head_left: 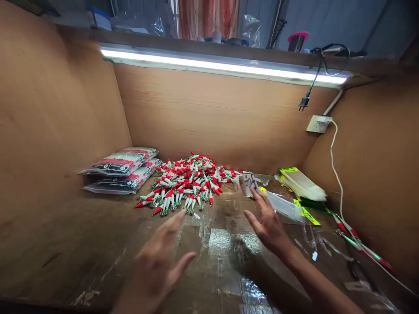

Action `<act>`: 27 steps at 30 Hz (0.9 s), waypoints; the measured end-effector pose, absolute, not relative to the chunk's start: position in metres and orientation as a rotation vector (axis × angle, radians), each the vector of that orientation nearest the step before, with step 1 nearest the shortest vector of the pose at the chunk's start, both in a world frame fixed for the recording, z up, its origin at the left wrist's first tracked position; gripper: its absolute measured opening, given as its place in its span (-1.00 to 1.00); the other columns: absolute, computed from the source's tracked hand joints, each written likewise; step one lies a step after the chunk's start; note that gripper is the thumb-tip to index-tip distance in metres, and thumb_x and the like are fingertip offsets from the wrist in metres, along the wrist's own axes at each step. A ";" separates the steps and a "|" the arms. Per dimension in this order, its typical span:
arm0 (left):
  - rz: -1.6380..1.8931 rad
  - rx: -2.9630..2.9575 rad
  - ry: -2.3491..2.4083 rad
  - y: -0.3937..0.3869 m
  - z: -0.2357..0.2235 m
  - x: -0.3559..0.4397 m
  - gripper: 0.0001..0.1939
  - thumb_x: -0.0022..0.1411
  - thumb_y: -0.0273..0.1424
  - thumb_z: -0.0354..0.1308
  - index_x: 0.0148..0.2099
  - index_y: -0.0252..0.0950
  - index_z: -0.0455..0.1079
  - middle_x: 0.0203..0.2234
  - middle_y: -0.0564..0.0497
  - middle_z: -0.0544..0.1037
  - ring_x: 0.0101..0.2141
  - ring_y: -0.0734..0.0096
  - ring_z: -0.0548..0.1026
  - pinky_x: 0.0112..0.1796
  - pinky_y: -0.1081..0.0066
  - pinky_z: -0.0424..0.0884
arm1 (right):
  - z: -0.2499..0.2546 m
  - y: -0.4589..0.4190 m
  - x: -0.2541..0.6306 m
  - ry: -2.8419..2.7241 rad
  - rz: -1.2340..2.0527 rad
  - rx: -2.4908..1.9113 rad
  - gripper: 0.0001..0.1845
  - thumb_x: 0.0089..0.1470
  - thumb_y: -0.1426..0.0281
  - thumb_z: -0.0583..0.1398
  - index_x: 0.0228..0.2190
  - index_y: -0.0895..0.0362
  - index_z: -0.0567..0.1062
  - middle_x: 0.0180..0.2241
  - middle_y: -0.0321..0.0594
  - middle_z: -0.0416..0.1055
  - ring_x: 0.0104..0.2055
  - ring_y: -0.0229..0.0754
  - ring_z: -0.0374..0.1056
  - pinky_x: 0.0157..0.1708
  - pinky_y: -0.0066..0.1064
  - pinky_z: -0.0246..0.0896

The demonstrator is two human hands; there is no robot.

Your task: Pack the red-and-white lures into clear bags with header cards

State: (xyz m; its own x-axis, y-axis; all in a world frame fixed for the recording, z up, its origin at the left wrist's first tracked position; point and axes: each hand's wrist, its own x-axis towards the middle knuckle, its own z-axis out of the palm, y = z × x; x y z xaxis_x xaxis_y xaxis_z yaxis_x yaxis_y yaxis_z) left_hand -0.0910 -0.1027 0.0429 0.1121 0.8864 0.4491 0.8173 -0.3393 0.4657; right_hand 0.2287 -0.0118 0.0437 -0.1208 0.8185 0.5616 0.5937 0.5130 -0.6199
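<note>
A heap of small red, white and green pieces point(188, 183) lies at the back middle of the taped worktop point(98, 244). My left hand point(160, 266) hovers low in front of the heap, fingers stretched out, holding nothing. My right hand point(266, 222) reaches forward with fingers spread, empty, its fingertips close to a clear plastic bag with a yellow-green header point(284, 207) and a small white slip with writing point(250, 183).
Two filled clear packs point(122, 170) are stacked at the back left. A pile of empty bags with yellow headers point(303, 183) lies at the back right. Wooden walls enclose three sides; a socket point(318, 124) and white cable point(338, 183) run along the right wall.
</note>
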 end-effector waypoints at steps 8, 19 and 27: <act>0.570 2.495 1.475 0.008 0.022 -0.008 0.05 0.14 -0.17 0.28 0.49 -0.14 -0.26 0.25 -0.25 0.27 0.19 -0.15 0.27 0.15 0.03 0.16 | 0.005 -0.002 0.207 -1.578 1.310 -1.058 -0.47 0.07 0.08 0.29 0.01 0.11 0.55 -0.03 0.00 0.48 -0.06 0.05 0.46 -0.06 -0.13 0.35; 0.345 2.407 1.424 0.006 0.014 -0.036 0.18 -0.02 -0.09 0.37 0.49 -0.12 -0.22 0.24 -0.27 0.28 0.18 -0.26 0.25 0.10 -0.04 0.20 | 0.015 0.192 0.152 -1.816 0.615 -1.516 -0.77 0.01 0.26 0.29 -0.55 0.15 0.58 -0.51 -0.17 0.53 -0.35 -0.08 0.43 -0.31 -0.38 0.16; 0.392 2.452 1.229 0.005 0.021 -0.037 0.14 -0.02 -0.15 0.42 0.47 -0.03 -0.15 0.18 -0.16 0.36 0.11 -0.15 0.32 0.10 -0.01 0.24 | 0.028 0.196 0.151 -1.557 0.900 -1.304 -0.51 0.12 0.01 0.14 -0.21 0.18 0.53 -0.30 -0.12 0.56 -0.31 -0.12 0.45 -0.42 -0.43 0.22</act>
